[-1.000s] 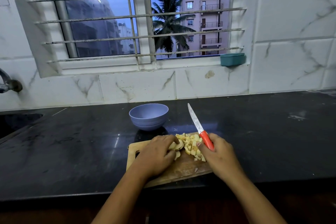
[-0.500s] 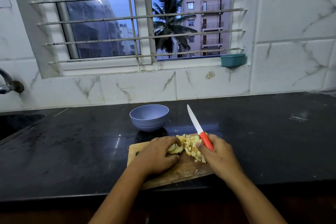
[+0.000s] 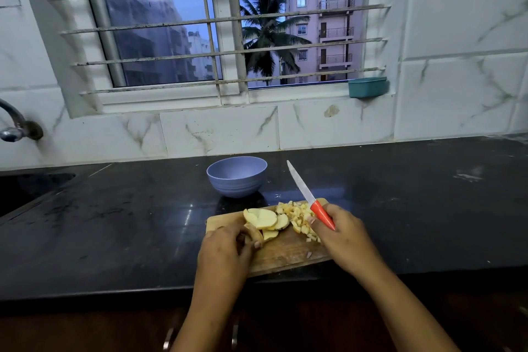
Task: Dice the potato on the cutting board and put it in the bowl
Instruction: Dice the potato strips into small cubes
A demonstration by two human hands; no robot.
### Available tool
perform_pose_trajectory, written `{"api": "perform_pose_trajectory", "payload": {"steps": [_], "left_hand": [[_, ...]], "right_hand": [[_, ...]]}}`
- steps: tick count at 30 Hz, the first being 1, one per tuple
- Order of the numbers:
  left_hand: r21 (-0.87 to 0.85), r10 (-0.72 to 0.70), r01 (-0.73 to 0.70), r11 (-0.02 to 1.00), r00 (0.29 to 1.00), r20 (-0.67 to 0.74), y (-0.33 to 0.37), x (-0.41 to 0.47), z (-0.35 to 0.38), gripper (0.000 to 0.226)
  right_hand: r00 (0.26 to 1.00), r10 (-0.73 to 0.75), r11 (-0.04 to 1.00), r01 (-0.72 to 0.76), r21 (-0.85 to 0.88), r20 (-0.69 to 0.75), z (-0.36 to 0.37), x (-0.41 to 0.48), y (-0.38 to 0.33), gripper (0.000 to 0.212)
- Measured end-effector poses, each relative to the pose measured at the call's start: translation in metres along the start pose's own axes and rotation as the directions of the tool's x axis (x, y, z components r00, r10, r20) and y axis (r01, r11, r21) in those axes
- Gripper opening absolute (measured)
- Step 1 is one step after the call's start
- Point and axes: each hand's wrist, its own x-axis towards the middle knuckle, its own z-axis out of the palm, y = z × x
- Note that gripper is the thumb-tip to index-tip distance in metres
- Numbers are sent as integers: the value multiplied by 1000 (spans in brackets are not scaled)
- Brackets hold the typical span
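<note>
A wooden cutting board (image 3: 288, 254) lies at the counter's front edge. On it are several potato slices (image 3: 264, 218) fanned out at the left and a pile of diced potato (image 3: 300, 216) at the right. My left hand (image 3: 228, 248) pinches one potato slice (image 3: 255, 233) at the board's near left. My right hand (image 3: 343, 237) grips the red handle of a knife (image 3: 310, 197), its white blade raised and pointing away over the counter. An empty blue bowl (image 3: 237, 176) stands just behind the board.
The black counter (image 3: 414, 208) stretches to both sides. A sink (image 3: 25, 188) and a tap (image 3: 11, 126) are at the far left. A teal container (image 3: 367, 87) sits on the window sill against the tiled wall.
My left hand has drawn back toward me from the pile, uncovering the fanned slices and pinching one. The knife hand has stayed in place.
</note>
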Motion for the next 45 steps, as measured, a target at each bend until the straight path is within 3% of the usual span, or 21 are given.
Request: {"api": "perform_pose_trajectory", "payload": {"steps": [8, 11, 14, 19, 29, 35, 45], "left_hand": [[-158, -73, 75, 985, 997, 20, -5, -16, -11, 17], [-147, -119, 123, 981, 992, 36, 0, -15, -11, 18], [-17, -157, 157, 987, 988, -2, 9, -11, -9, 27], [55, -155, 153, 987, 988, 19, 12, -17, -18, 21], [-102, -74, 88, 991, 988, 133, 38, -19, -3, 14], [-155, -54, 72, 985, 992, 115, 49, -10, 12, 13], [-63, -7, 12, 998, 997, 79, 52, -10, 22, 12]], "right_hand": [[994, -43, 987, 58, -152, 98, -7, -32, -1, 16], [990, -65, 978, 88, -191, 123, -7, -46, -2, 17], [983, -68, 975, 102, -200, 170, -5, -52, -5, 12], [984, -34, 977, 71, -204, 178, -9, -56, -4, 17], [973, -41, 947, 110, -300, 229, -13, -73, -18, 44], [984, -27, 911, 97, -402, 175, -21, -78, -24, 46], [980, 119, 793, 2, -609, 157, -27, -85, -35, 47]]}}
